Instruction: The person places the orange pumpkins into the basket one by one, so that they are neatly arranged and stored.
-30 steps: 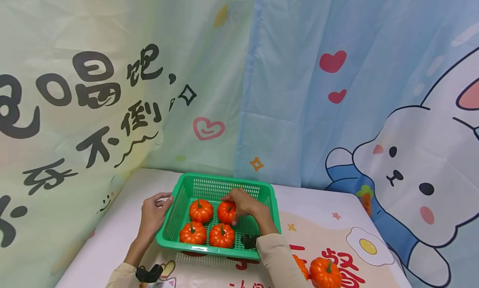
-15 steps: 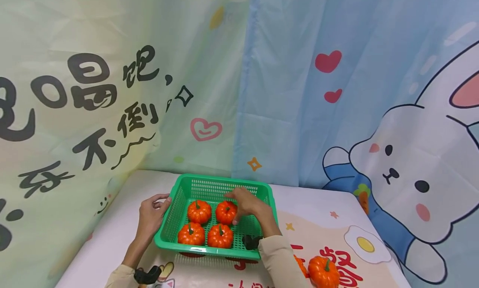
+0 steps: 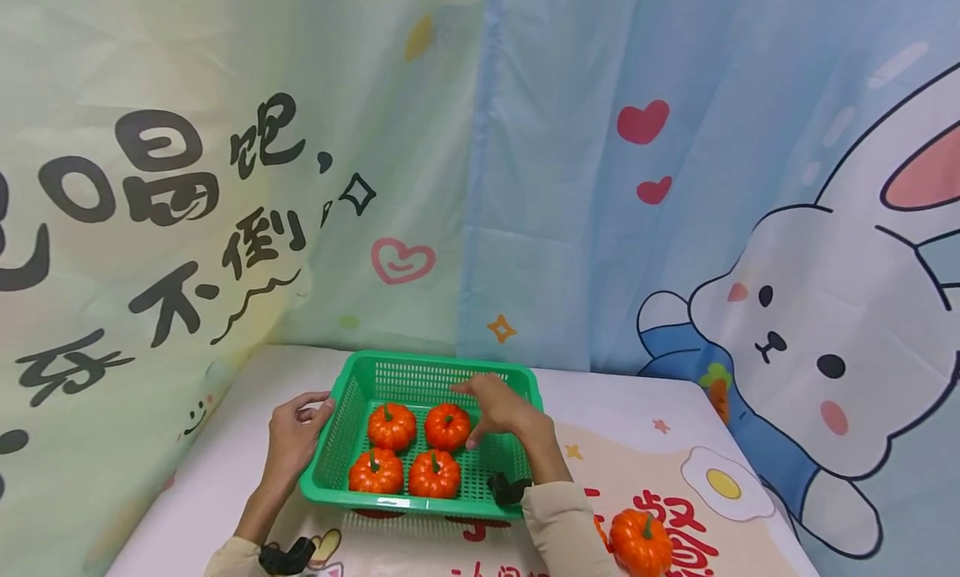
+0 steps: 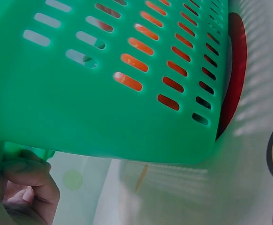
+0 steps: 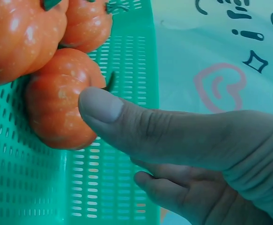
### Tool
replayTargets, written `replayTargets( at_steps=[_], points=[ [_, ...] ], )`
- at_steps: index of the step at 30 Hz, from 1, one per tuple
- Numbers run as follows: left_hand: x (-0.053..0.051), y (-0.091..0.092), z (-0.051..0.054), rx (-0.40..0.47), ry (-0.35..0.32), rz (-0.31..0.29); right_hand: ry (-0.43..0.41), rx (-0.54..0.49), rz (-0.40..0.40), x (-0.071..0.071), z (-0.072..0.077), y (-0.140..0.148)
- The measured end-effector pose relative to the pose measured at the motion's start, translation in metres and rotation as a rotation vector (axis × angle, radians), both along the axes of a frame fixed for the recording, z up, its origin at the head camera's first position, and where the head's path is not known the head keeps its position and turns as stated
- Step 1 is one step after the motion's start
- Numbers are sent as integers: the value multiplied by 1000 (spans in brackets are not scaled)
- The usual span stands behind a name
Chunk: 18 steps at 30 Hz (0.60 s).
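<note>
In the head view a green plastic basket holds several small orange pumpkins with green stems. My left hand grips the basket's left rim; in the left wrist view its curled fingers are at the rim's edge. Over the right part of the basket is my right hand, its thumb and fingers spread apart. Nearest to it is the back right pumpkin. In the right wrist view the thumb overlaps that pumpkin; whether they touch I cannot tell.
Outside the basket, another pumpkin sits on the printed tablecloth at the front right. A second orange one beside it is mostly hidden by the right sleeve. A patterned curtain hangs behind the table.
The right thumb and fingers have loosened from the back right pumpkin, which stays in the basket. The left hand keeps its place on the rim. The head view has shifted slightly.
</note>
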<state>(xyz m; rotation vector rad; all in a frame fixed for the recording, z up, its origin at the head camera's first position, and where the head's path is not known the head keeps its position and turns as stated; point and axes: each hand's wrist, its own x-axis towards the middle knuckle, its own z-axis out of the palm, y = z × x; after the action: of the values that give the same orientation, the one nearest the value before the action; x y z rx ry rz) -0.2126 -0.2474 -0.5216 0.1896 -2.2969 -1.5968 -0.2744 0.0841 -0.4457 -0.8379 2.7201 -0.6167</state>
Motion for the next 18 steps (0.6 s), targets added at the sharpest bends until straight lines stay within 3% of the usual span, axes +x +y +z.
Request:
replayTargets(
  at_steps=[9, 18],
  points=[
    [3, 3, 1, -4, 4, -6, -21, -55, -61, 13, 12, 13],
    [2, 0, 0, -8, 6, -6, 14, -91, -104, 30, 22, 33]
  ],
)
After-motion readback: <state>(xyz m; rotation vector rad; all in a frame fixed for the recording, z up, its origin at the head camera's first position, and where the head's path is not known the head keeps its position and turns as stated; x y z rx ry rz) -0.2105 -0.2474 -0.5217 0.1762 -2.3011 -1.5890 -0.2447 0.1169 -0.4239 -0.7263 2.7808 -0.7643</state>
